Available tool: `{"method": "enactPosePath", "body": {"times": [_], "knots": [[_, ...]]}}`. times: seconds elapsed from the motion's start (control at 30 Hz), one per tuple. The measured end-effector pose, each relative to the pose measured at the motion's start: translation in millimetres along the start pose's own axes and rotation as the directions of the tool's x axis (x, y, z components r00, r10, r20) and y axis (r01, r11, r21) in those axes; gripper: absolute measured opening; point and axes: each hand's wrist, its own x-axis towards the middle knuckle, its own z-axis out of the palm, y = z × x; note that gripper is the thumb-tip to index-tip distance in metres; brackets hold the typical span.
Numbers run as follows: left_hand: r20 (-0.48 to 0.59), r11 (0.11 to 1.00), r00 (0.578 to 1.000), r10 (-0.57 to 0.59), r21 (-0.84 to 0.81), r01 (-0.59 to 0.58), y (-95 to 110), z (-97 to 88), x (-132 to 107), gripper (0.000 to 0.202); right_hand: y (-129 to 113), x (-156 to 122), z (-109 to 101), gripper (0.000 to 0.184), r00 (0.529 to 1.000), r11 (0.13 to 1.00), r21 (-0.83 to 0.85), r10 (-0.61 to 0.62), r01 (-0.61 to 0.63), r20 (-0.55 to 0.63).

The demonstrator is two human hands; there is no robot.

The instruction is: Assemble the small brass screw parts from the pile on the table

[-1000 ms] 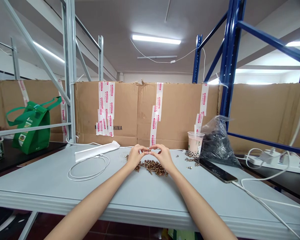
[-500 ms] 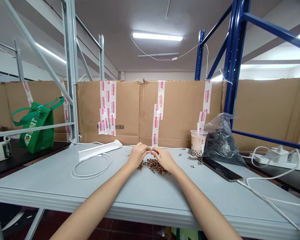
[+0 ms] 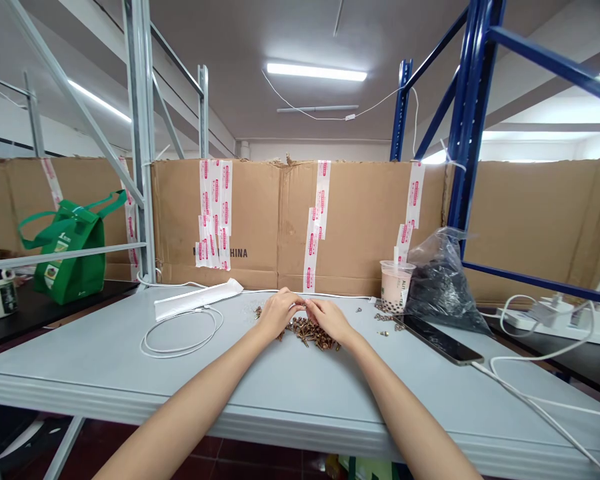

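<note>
A heap of small brown screws is seen on a pale grey table. Part of the heap is hidden by the left hand and the right hand. Both hands are curled, and their fingertips are brought close together just above the heap. Whether a screw is being held cannot be told, because that spot is covered by the fingers. The arms are cut off by the bottom of the picture.

A few loose screws are scattered near a plastic cup of milk tea. Beside the cup, a clear plastic bag filled with something dark is seen, but what is inside is hard to make out. A black phone is lying on the table, with a white cable joined to it. A looped white cable and a white paper sleeve are lying to the left.

Compared with the earlier pictures, the hands are held lower and nearer the heap.
</note>
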Motion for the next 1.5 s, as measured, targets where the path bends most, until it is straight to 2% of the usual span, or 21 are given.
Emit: {"method": "enactPosePath", "body": {"times": [0.13, 0.3, 0.4, 0.6, 0.73, 0.83, 1.0, 1.27, 1.4, 1.5], "knots": [[-0.015, 1.000, 1.000, 0.001, -0.010, -0.001, 0.9, 0.9, 0.1, 0.016, -1.0, 0.0, -1.9, 0.045, 0.999, 0.999, -0.018, -0.042, 0.041, -0.026], [-0.016, 1.000, 1.000, 0.005, -0.031, -0.005, 2.0, 3.1, -0.6, 0.015, 3.3, 1.3, 1.0, 0.053, 1.000, 1.000, 0.006, 0.013, -0.013, 0.015], [-0.001, 0.999, 1.000, 0.007, -0.035, -0.008, 1.5, 2.6, -0.5, 0.016, 4.1, 1.7, 1.3, 0.053, 1.000, 1.000, 0.019, 0.025, -0.025, 0.001], [0.000, 1.000, 1.000, -0.007, -0.014, 0.007, 0.4, -0.7, -1.3, 0.018, 5.3, 4.7, 1.2, 0.046, 0.999, 0.997, 0.061, -0.051, 0.050, 0.006], [0.018, 1.000, 1.000, 0.009, -0.010, -0.009, 1.7, -0.6, -2.1, 0.018, 7.7, 4.4, 3.5, 0.052, 0.999, 0.997, 0.080, -0.007, 0.004, 0.043], [0.016, 1.000, 1.000, 0.003, -0.023, -0.002, 1.6, 0.0, -1.9, 0.018, 7.1, 3.6, 2.9, 0.050, 1.000, 0.995, 0.100, 0.009, -0.011, 0.021], [0.014, 0.998, 0.999, -0.045, -0.042, 0.046, 1.1, -0.3, -1.1, 0.018, 5.1, 4.3, 1.4, 0.045, 1.000, 0.987, 0.162, -0.018, 0.014, 0.025], [0.000, 0.991, 0.997, -0.083, -0.106, 0.082, 0.9, 3.6, -1.3, 0.014, 8.5, 4.0, 5.0, 0.050, 0.998, 0.961, 0.274, 0.029, -0.042, 0.052], [-0.024, 0.987, 0.991, -0.129, -0.103, 0.126, -0.1, 1.6, -0.8, 0.014, 7.6, 6.1, 3.0, 0.041, 0.996, 0.924, 0.382, -0.014, -0.019, 0.083], [-0.010, 0.982, 0.990, -0.138, -0.129, 0.135, 1.3, 0.1, -0.4, 0.015, 8.1, 7.2, 3.2, 0.043, 0.994, 0.915, 0.404, -0.028, -0.016, 0.104]]}}
